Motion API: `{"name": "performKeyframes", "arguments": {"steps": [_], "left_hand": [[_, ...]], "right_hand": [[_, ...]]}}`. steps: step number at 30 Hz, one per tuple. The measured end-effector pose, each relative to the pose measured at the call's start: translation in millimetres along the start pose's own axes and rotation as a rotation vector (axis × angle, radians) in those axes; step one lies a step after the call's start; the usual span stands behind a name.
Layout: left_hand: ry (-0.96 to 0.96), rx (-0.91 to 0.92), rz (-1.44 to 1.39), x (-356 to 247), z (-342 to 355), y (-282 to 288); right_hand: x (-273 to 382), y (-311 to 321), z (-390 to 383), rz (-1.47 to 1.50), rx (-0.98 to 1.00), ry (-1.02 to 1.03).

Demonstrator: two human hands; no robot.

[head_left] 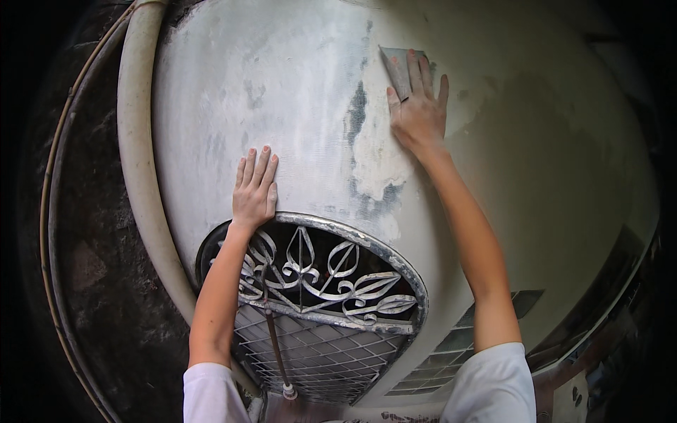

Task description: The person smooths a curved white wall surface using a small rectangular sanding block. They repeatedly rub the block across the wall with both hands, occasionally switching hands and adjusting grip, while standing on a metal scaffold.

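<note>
My right hand [419, 125] is raised high against a pale, patchy wall [296, 84], fingers stretched upward. It holds a grey sheet of sandpaper [395, 69] to the surface, the sheet partly covered by the fingers. Below and to the left, my left hand [254, 194] lies with its palm toward the wall and its fingers extended, holding nothing. It is just above the arched metal frame [338, 224] of an opening. Between the hands runs a rough whitish patch [381, 155] with dark grey marks beside it.
White scrolled ironwork [300, 261] fills the arch, above a diamond-pattern grille [310, 352]. A rod [276, 345] hangs in front of it. Along the left wall edge runs a thick pale pipe [137, 141], with a thin cable [53, 169] farther out. Small windows [451, 342] show at lower right.
</note>
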State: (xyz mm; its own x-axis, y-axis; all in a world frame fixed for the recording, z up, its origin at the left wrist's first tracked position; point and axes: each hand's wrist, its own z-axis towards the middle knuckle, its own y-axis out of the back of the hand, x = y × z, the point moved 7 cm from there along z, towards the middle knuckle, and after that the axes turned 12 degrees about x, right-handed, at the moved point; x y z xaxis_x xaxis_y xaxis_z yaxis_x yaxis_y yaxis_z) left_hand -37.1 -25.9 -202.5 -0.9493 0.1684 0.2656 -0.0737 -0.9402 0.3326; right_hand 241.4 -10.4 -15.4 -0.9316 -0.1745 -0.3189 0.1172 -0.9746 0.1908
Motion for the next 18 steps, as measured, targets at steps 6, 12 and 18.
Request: {"name": "performKeyframes", "arguments": {"steps": [6,12,18], "left_hand": [[-0.073,0.049,-0.019,-37.2,15.1,-1.3],[-0.325,0.123,-0.131,-118.0,53.2,3.2],[-0.504,0.181,-0.107,-135.5,43.9,-1.8]], "right_hand": [[27.2,2.5,-5.6,-0.008,0.044,0.187],[-18.7,31.6,109.0,0.057,0.006,-0.165],[24.3,11.2,47.0,-0.008,-0.071,0.044]]}}
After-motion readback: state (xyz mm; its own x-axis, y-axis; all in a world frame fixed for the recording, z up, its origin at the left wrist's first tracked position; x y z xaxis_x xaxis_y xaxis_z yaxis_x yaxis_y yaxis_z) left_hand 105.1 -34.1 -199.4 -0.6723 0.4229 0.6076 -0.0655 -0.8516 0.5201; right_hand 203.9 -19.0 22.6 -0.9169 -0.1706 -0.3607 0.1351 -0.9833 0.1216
